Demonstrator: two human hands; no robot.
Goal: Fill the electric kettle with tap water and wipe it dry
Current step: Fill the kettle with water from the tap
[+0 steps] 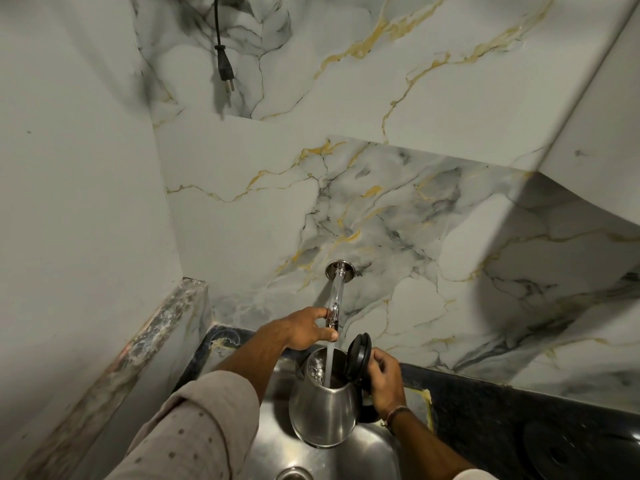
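Kettle [325, 407] under running tap [333, 308], right hand [386, 382] grip closed round its handle, left hand [306, 329] fingers pinching tap

Kettle handle [367, 415] hidden (behind right hand [386, 382]); drain [294, 474] cropped.

Text check | you are looking at no readable text, label, brand, number or sign anywhere | kettle [325, 407] is showing plain bare steel, its lid [359, 358] plain black | marble wall [398, 209] is showing only veins | plug [225, 69] is showing no markings you can read
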